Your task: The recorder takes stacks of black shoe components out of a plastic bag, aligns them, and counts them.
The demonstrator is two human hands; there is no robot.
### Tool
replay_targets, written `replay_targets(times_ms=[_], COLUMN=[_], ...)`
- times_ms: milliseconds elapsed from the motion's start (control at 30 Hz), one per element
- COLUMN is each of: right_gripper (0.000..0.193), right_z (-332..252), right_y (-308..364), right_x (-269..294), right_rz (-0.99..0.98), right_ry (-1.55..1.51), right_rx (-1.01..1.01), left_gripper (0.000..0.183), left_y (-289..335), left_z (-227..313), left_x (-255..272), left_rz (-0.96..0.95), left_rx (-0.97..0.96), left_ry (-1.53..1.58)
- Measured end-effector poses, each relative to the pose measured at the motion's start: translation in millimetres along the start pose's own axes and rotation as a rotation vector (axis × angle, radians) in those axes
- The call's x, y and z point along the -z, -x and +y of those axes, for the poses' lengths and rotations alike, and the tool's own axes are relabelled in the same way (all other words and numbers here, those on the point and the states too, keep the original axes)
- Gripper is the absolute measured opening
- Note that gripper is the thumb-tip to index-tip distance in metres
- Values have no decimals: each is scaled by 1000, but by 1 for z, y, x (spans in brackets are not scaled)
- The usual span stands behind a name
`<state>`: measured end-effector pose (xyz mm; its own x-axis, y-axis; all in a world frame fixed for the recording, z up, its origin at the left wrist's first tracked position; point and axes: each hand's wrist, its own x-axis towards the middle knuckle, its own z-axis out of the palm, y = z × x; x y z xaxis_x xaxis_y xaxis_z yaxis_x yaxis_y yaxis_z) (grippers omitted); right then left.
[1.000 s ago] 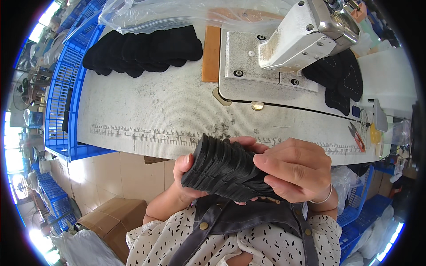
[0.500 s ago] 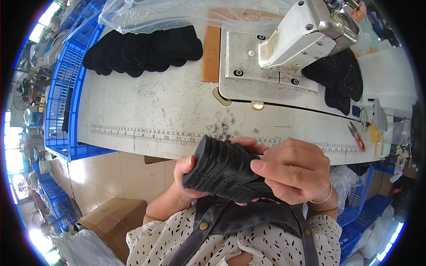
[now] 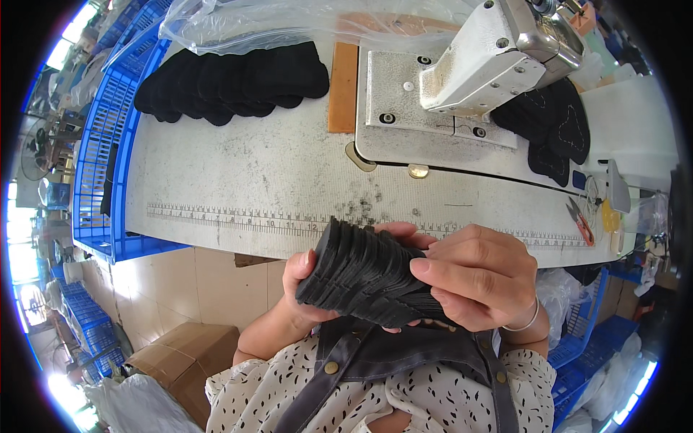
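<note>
Here's the counter (image 3: pixel 238 166); at its near edge we have the black stack (image 3: pixel 361 270), right hand (image 3: pixel 491 278) half-closed on its right end, seemingly steadying layers, left hand (image 3: pixel 297 289) wrapped round its left end, presumably keeping everything together.

Stacked pieces (image 3: pixel 354 270): matt, cloth-like. Machine head (image 3: pixel 552 42): glossy metal. Basket (image 3: pixel 121 187): smooth plastic.

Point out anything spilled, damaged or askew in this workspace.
Nothing looks spilled. Dark smudges stand out on the pale worktable, just beyond the printed ruler scale; dirt or wear, I cannot tell. The black stack in the left hand has uneven edges, so it looks slightly ragged.
</note>
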<state>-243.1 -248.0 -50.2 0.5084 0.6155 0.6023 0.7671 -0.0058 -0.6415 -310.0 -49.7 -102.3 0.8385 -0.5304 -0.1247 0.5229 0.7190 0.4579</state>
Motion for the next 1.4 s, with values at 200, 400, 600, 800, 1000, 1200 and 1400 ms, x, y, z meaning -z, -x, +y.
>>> replay_targets(times_ms=[200, 400, 600, 800, 1000, 1200, 1400], right_gripper=[30, 30, 31, 32, 28, 24, 23], right_z=[1, 1, 1, 1, 2, 2, 2], right_y=[0, 1, 2, 2, 2, 2, 2], right_x=[0, -1, -1, -1, -1, -1, 0], right_rz=[8, 15, 15, 24, 36, 39, 36], right_ry=[-13, -10, -5, -9, -1, 1, -4], right_rx=[5, 8, 11, 20, 22, 15, 3], left_gripper=[111, 111, 111, 111, 110, 109, 109], left_y=[0, 0, 1, 0, 0, 0, -1], left_z=[-1, 2, 2, -1, -1, -2, -1], left_x=[2, 1, 1, 4, 4, 6, 7], left_rz=[-16, -24, -22, -93, -82, -93, -110], left_rx=[-1, 13, 19, -18, -15, -9, 0], left_ry=[35, 39, 21, 118, 111, 134, 132])
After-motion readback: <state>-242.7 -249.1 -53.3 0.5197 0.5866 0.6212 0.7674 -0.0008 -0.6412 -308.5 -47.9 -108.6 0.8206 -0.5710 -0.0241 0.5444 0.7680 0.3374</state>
